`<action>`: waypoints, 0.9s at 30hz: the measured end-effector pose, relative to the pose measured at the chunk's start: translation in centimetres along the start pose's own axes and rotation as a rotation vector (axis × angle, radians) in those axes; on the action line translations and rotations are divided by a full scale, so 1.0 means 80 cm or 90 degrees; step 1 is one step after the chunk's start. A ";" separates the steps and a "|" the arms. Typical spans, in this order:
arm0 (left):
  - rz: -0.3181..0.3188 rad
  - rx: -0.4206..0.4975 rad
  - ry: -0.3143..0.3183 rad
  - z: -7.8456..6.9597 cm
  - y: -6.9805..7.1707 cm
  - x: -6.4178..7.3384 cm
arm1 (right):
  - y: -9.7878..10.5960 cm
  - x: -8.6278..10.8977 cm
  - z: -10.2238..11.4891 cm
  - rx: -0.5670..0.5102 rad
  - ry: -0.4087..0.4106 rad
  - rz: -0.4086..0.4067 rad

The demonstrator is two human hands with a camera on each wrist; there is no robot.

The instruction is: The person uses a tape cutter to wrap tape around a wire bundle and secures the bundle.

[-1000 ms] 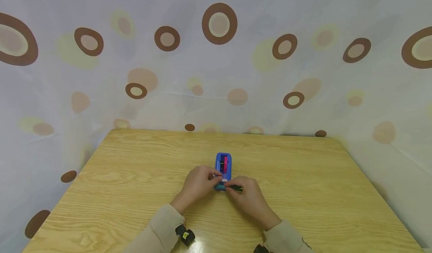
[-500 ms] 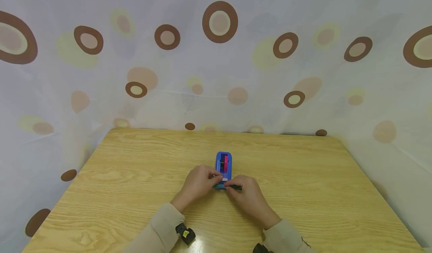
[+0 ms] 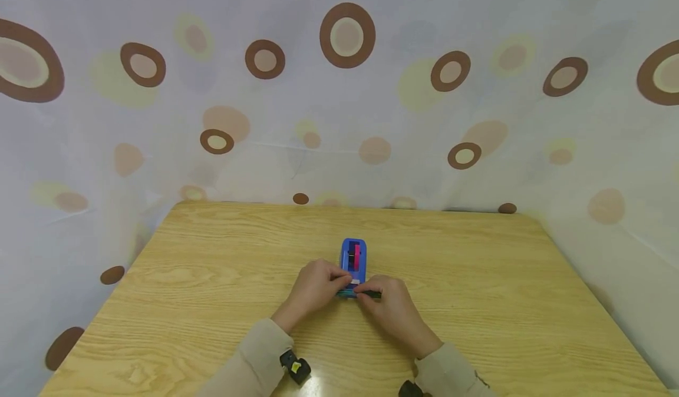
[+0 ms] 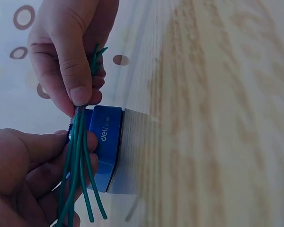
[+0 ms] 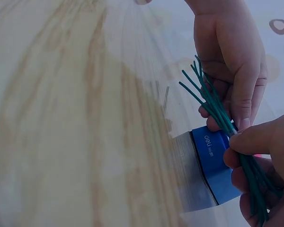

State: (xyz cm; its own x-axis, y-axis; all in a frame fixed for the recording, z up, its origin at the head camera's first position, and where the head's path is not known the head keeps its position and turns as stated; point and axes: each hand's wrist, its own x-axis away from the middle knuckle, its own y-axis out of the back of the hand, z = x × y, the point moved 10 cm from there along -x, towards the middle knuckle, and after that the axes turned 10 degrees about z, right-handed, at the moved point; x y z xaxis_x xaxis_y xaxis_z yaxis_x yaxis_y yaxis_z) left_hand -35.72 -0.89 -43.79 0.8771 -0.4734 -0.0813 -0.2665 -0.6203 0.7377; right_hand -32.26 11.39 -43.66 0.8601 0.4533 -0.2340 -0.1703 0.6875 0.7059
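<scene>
A bundle of thin green wires point(image 4: 75, 161) lies across the front end of a blue tape dispenser point(image 3: 345, 265). My right hand point(image 3: 395, 311) pinches it between thumb and fingers. From the other side, my left hand point(image 3: 312, 288) has its thumb and fingertips around the bundle near its middle, close to the dispenser's cutting edge. A pale band point(image 5: 235, 128) shows on the wires between the two thumbs. Loose wire ends fan out past both hands in the wrist views. Inside the dispenser sits a pink roll core point(image 3: 356, 257).
The dispenser stands on a wood-grain table point(image 3: 239, 250). Behind the table hangs a pale curtain point(image 3: 297, 108) with brown rings. Black wrist straps point(image 3: 294, 366) sit at the sleeves.
The whole head view shifts slightly. The wires now lie a little straighter across the dispenser's front, and both hands keep nearly the same place.
</scene>
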 end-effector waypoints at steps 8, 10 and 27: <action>0.011 0.016 0.028 0.000 -0.005 0.004 | 0.006 0.006 -0.002 -0.023 -0.014 0.010; 0.009 0.016 0.032 0.000 -0.003 0.004 | 0.013 0.005 -0.002 -0.032 -0.023 0.002; 0.021 0.037 0.030 -0.006 0.007 0.012 | 0.015 0.002 0.004 -0.038 -0.035 0.019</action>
State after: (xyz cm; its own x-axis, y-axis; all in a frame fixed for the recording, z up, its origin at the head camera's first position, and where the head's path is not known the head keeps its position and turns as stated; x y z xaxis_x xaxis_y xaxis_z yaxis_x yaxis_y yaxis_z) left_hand -34.79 -1.37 -43.15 0.8852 -0.4646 -0.0246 -0.3169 -0.6410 0.6991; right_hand -32.17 12.11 -42.62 0.8789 0.4433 -0.1762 -0.2227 0.7079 0.6702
